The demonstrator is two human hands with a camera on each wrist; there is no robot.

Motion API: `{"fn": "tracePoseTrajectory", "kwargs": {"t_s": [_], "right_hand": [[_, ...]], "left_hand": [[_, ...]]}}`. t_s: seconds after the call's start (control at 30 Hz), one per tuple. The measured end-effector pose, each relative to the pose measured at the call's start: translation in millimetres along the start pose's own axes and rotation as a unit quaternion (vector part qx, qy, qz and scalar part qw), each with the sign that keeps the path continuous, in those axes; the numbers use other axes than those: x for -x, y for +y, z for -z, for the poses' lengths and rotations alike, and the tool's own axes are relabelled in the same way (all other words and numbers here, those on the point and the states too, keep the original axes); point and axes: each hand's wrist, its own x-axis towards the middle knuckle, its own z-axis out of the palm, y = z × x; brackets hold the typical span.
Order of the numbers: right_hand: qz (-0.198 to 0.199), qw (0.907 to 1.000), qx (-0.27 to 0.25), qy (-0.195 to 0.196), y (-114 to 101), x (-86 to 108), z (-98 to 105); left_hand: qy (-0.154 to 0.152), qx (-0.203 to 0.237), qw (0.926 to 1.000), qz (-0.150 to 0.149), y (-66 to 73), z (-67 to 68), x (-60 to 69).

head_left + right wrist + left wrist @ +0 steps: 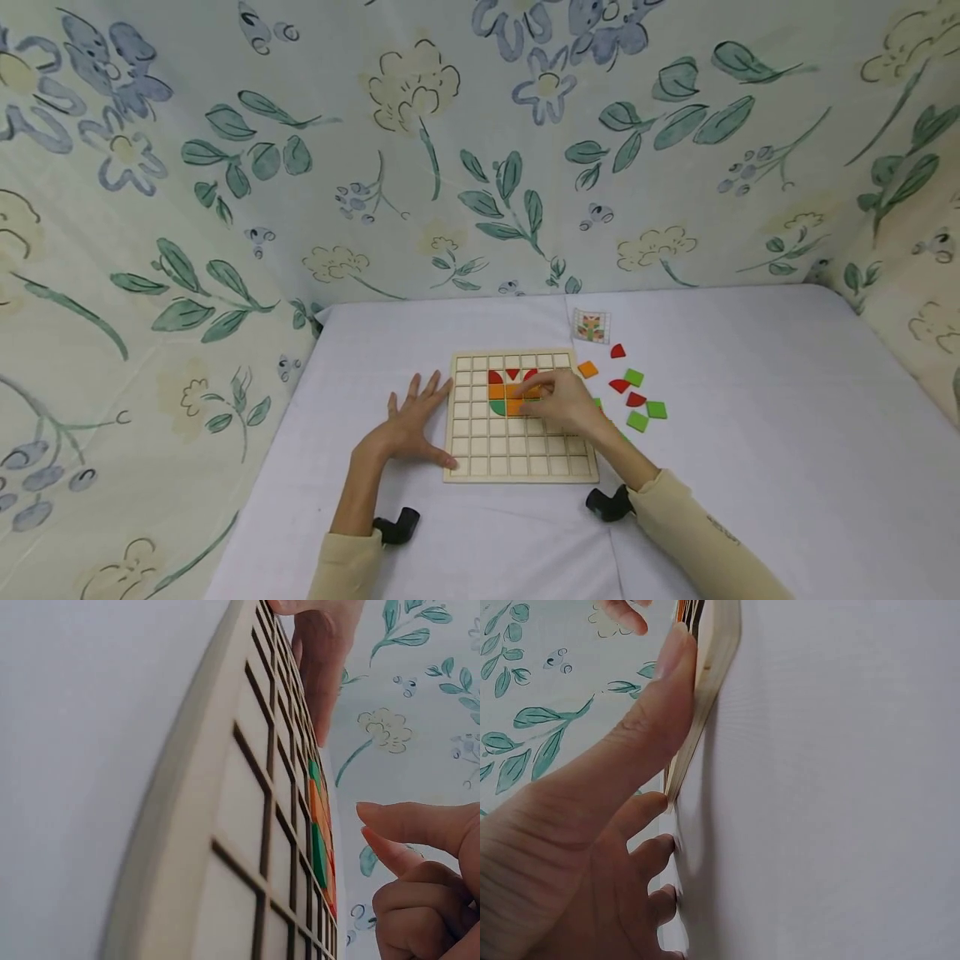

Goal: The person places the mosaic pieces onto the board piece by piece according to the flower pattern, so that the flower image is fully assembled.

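A wooden grid board lies on the white cloth. Near its upper middle, red pieces, orange squares and a green quarter-round piece sit in the cells. My left hand spreads its fingers along the board's left edge, the thumb touching the lower left corner in the left wrist view. Over the coloured pieces hovers my right hand, covering part of the pattern. In the right wrist view its thumb and forefinger stand slightly apart, with no piece visible between them; the other fingers are curled.
Right of the board lie loose green squares, red quarter-round pieces and an orange square. A small pattern card lies beyond the board's upper right corner. Flower-print fabric rises behind the table.
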Motion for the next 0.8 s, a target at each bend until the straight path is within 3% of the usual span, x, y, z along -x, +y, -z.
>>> {"fn": "tracePoseTrajectory", "kwargs": {"t_s": [0.2, 0.5, 0.8], "right_hand": [[-0.005, 0.9996, 0.018, 0.021, 12.9, 12.1, 37.5], [-0.058, 0.9955, 0.042, 0.062, 47.5, 25.2, 89.9], [-0.09, 0.9898, 0.049, 0.099, 75.2, 36.9, 121.3]], "left_hand": [[0.001, 0.002, 1.0, -0.002, -2.4, -0.6, -0.5], [-0.003, 0.014, 0.9999, -0.009, -1.1, 0.6, 1.2], [-0.007, 0.009, 0.9999, -0.008, -2.7, -0.1, 0.4]]}}
